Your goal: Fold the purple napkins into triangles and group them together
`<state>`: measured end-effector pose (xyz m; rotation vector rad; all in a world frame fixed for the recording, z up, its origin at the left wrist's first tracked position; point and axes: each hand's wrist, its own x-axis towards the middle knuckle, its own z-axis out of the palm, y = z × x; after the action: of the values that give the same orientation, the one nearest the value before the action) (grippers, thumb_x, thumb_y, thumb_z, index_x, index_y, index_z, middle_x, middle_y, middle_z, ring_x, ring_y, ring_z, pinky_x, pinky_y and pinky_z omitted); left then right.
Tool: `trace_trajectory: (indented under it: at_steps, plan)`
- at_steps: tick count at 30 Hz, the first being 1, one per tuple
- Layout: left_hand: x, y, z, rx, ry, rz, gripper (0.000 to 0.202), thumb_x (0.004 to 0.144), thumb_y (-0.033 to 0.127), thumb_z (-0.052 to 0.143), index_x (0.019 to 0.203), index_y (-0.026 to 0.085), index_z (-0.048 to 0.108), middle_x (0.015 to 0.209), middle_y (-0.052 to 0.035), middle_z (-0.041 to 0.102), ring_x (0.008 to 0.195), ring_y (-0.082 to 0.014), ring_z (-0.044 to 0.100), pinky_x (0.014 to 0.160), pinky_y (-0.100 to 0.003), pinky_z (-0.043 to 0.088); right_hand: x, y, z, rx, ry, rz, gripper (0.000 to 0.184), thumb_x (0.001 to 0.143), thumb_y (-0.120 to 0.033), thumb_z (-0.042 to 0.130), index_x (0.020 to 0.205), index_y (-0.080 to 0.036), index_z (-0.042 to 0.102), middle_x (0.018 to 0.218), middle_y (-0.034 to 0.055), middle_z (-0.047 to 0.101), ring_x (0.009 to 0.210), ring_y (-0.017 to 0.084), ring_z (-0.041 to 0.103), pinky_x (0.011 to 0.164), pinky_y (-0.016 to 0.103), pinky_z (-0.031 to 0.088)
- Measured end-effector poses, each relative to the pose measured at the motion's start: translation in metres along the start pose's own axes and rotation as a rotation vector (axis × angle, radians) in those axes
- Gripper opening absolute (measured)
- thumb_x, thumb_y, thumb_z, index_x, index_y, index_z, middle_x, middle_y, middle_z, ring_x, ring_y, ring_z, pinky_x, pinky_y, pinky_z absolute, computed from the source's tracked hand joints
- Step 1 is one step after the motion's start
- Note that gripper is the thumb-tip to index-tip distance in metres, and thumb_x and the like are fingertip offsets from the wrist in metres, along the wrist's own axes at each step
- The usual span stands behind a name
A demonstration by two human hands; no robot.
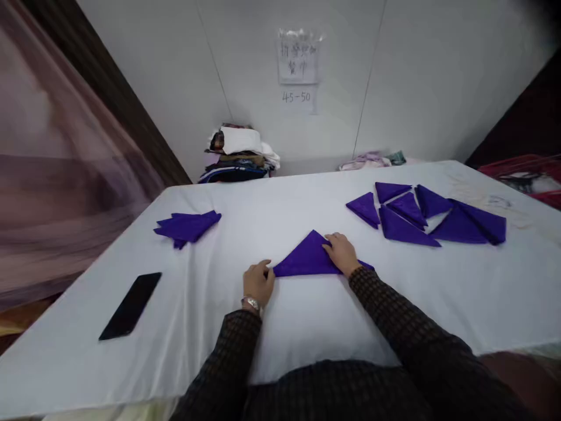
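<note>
A purple cloth napkin point(308, 255), folded into a triangle, lies on the white-covered table point(307, 316) in front of me, its peak pointing away. At its left corner my left hand point(258, 283), with a metal watch or bracelet on the wrist, has its fingers curled and the thumb against the tip of the cloth. My right hand point(342, 253) rests on the right slope of the triangle, fingers stretched out over its edge. The right corner of the napkin shows past my right wrist; the cloth beneath that hand is hidden.
Several folded purple napkins point(405, 228) lie at the right rear of the table. A loose purple pile point(188, 227) sits at the left, with a black phone point(131, 305) nearer me. Stacked clothes point(241, 155) stand behind the far edge, below a wall sign point(299, 61).
</note>
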<state>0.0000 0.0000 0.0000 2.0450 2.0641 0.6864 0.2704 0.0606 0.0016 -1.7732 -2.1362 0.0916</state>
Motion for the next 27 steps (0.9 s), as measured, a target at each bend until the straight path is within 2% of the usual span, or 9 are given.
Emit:
trace_trajectory:
  at_steps: [4,7,9,11,14,18,22,27]
  plan:
    - [0.001,0.001,0.001,0.048,0.011,-0.009,0.028,0.078,0.021,0.05,0.103,0.019,0.063,0.082,-0.0036,0.069,0.089,-0.0245,0.059,0.081,-0.038,0.043,-0.001,-0.001,0.0,0.022,-0.01,0.008,0.031,0.09,-0.03,0.048,0.115,-0.016,0.057,0.105,0.0107,0.058,0.099,0.023,0.049,0.086,0.031,0.038]
    - [0.0,0.006,-0.001,0.06,0.084,-0.014,0.029,0.075,0.018,0.051,0.102,0.017,0.063,0.095,-0.0071,0.068,0.094,-0.0254,0.057,0.082,-0.039,0.044,-0.001,0.0,0.001,0.044,-0.002,0.008,0.029,0.089,-0.029,0.048,0.114,-0.017,0.058,0.105,0.0105,0.058,0.1,0.023,0.048,0.086,0.031,0.038]
    - [0.0,0.017,-0.003,0.02,0.14,0.051,0.03,0.076,0.016,0.05,0.104,0.017,0.061,0.106,-0.0083,0.065,0.102,-0.0242,0.055,0.088,-0.039,0.043,-0.001,0.001,0.002,0.055,0.003,0.007,0.027,0.089,-0.028,0.049,0.112,-0.018,0.059,0.104,0.0101,0.058,0.1,0.023,0.048,0.086,0.031,0.038]
    - [0.002,0.037,-0.002,-0.037,0.14,0.185,0.03,0.08,0.018,0.048,0.107,0.018,0.059,0.113,-0.0078,0.063,0.109,-0.0215,0.053,0.095,-0.038,0.04,0.0,0.002,0.003,0.064,0.01,0.002,0.027,0.089,-0.029,0.05,0.111,-0.018,0.059,0.104,0.0099,0.058,0.1,0.023,0.048,0.086,0.031,0.038]
    - [0.012,0.075,0.007,-0.059,0.023,0.375,0.032,0.086,0.024,0.043,0.115,0.02,0.056,0.123,-0.0064,0.058,0.117,-0.0185,0.048,0.103,-0.039,0.033,0.0,0.003,0.004,0.075,0.027,-0.005,0.027,0.088,-0.029,0.05,0.111,-0.017,0.059,0.104,0.0101,0.058,0.099,0.023,0.048,0.086,0.031,0.038]
    - [0.036,0.112,0.033,0.068,-0.196,0.467,0.041,0.088,0.025,0.038,0.128,0.021,0.046,0.142,-0.0062,0.042,0.13,-0.0197,0.035,0.11,-0.046,0.022,-0.001,0.003,0.005,0.082,0.036,-0.004,0.025,0.088,-0.028,0.051,0.109,-0.017,0.059,0.103,0.0101,0.058,0.099,0.023,0.049,0.086,0.031,0.038]
    - [0.054,0.116,0.057,0.18,-0.321,0.416,0.048,0.089,0.029,0.036,0.136,0.016,0.038,0.148,-0.0079,0.03,0.137,-0.0213,0.024,0.111,-0.047,0.019,0.002,0.003,0.002,0.082,0.026,0.0,0.025,0.088,-0.028,0.051,0.109,-0.017,0.059,0.103,0.0104,0.058,0.099,0.023,0.049,0.087,0.032,0.038]
    - [0.058,0.108,0.066,0.242,-0.333,0.414,0.052,0.091,0.034,0.029,0.139,0.015,0.033,0.15,-0.0071,0.025,0.138,-0.0199,0.02,0.112,-0.045,0.017,-0.003,-0.005,-0.006,0.082,0.0,0.002,0.027,0.085,-0.023,0.052,0.112,-0.017,0.057,0.106,0.0112,0.058,0.1,0.024,0.049,0.088,0.034,0.038]
